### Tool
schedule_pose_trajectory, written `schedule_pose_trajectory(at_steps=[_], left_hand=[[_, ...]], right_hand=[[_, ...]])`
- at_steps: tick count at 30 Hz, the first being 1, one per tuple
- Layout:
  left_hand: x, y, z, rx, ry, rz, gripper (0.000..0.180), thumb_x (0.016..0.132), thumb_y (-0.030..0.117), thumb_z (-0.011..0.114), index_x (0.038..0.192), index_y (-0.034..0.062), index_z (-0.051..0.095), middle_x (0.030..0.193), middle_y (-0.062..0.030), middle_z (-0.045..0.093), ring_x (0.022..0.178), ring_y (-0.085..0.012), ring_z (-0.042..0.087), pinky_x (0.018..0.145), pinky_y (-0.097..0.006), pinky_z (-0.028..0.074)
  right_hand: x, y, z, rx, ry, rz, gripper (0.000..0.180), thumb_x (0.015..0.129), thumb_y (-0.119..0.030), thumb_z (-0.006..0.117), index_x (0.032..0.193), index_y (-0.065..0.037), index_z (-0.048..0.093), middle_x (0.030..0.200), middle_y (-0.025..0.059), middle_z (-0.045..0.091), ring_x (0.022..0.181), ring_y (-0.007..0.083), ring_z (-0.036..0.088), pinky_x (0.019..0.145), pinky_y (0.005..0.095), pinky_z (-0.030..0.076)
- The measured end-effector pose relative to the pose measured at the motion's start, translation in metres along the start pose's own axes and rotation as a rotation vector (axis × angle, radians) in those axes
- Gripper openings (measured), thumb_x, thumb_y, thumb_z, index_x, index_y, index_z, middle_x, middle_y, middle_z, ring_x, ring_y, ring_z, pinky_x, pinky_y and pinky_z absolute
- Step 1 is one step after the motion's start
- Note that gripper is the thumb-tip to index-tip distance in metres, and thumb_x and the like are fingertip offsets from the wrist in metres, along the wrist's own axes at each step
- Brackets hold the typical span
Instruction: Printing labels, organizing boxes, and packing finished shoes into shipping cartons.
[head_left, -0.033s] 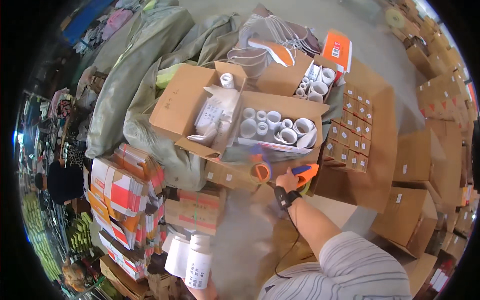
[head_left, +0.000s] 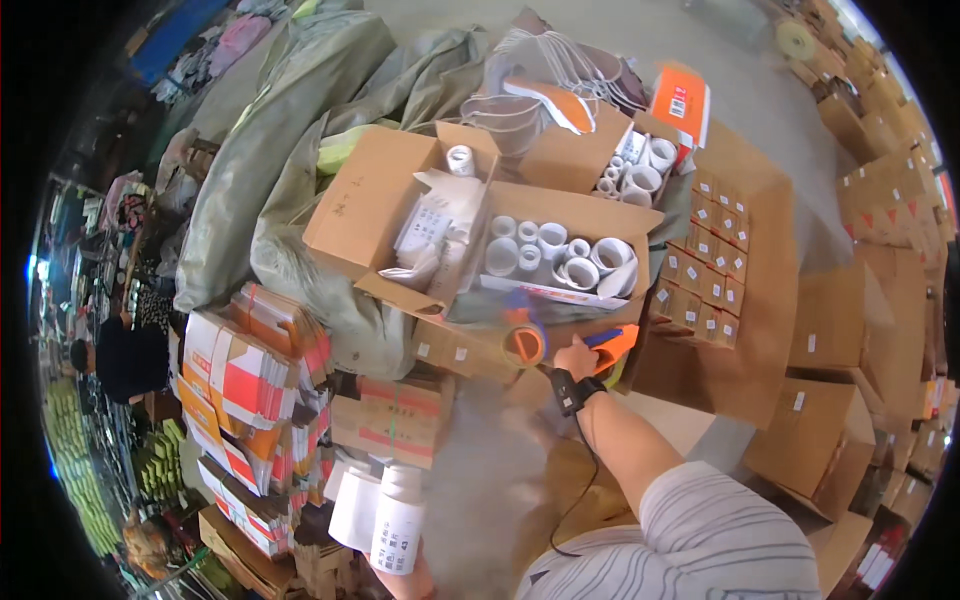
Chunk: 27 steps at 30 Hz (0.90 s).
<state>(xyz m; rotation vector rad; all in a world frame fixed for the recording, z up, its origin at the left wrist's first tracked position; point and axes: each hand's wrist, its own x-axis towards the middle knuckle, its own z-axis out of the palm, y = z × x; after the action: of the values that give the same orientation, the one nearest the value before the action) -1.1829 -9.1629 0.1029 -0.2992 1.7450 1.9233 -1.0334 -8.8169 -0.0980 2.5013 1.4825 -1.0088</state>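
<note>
Now the right hand [head_left: 577, 357] is clenched round the orange handle of a tape dispenser [head_left: 540, 338], its tape roll pressed to the front edge of the open carton of white cups [head_left: 560, 255]. Down low, the left hand [head_left: 400, 578] grasps a white bottle [head_left: 398, 520], a paper sheet [head_left: 352, 508] beside it.

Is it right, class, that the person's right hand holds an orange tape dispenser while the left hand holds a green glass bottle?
Not quite: the head view shows the left hand holding a white plastic bottle, not green glass. The right hand does hold the orange tape dispenser.
</note>
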Motion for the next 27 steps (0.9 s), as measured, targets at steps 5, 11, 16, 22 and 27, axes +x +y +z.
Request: schedule_pose_trajectory(at_steps=[5, 11, 16, 22, 27], left_hand=[[0.008, -0.004, 0.016, -0.052, -0.040, -0.111, 0.034, 0.087, 0.022, 0.047, 0.119, 0.0141, 0.040, 0.112, -0.0067, 0.052, 0.100, -0.0267, 0.053, 0.076, -0.041, 0.048], [0.003, -0.013, 0.030, -0.191, -0.174, -0.273, 0.039, 0.087, 0.021, 0.045, 0.123, 0.0057, 0.039, 0.114, -0.0109, 0.053, 0.090, -0.0262, 0.059, 0.060, -0.036, 0.054], [-0.013, -0.006, 0.016, -0.439, -0.133, -0.563, 0.038, 0.083, 0.015, 0.049, 0.117, -0.0015, 0.045, 0.098, -0.0140, 0.061, 0.073, -0.0274, 0.063, 0.048, -0.029, 0.053], [-0.032, 0.008, 0.002, -0.225, -0.274, -0.519, 0.037, 0.083, 0.017, 0.052, 0.115, -0.0012, 0.048, 0.099, -0.0153, 0.060, 0.078, -0.0274, 0.063, 0.047, -0.024, 0.052], [-0.042, 0.034, -0.002, -0.213, -0.269, -0.490, 0.035, 0.083, 0.011, 0.053, 0.116, 0.0010, 0.048, 0.109, -0.0146, 0.057, 0.092, -0.0259, 0.060, 0.071, -0.031, 0.053]], right_hand=[[-0.024, 0.021, 0.009, -0.057, 0.260, -0.119, 0.048, 0.077, -0.012, 0.044, 0.124, -0.011, 0.044, 0.111, 0.0267, 0.046, 0.108, 0.0389, 0.041, 0.090, 0.0444, 0.035], [-0.157, 0.000, -0.032, 0.306, -1.650, -0.642, 0.052, 0.080, -0.012, 0.057, 0.128, -0.004, 0.038, 0.127, 0.0075, 0.042, 0.111, 0.0174, 0.044, 0.091, 0.0316, 0.038], [-0.203, -0.062, -0.057, 0.592, -2.007, -0.625, 0.058, 0.079, -0.007, 0.054, 0.133, -0.004, 0.031, 0.125, 0.0091, 0.044, 0.107, 0.0183, 0.048, 0.092, 0.0320, 0.038], [-0.236, -0.072, -0.048, 0.261, -2.033, -0.510, 0.062, 0.078, -0.002, 0.056, 0.133, -0.003, 0.029, 0.121, 0.0091, 0.048, 0.109, 0.0171, 0.047, 0.093, 0.0303, 0.037], [-0.264, -0.032, -0.029, 0.254, -1.933, -0.687, 0.045, 0.082, -0.003, 0.053, 0.125, -0.004, 0.040, 0.112, 0.0043, 0.054, 0.096, 0.0125, 0.053, 0.077, 0.0261, 0.045]])
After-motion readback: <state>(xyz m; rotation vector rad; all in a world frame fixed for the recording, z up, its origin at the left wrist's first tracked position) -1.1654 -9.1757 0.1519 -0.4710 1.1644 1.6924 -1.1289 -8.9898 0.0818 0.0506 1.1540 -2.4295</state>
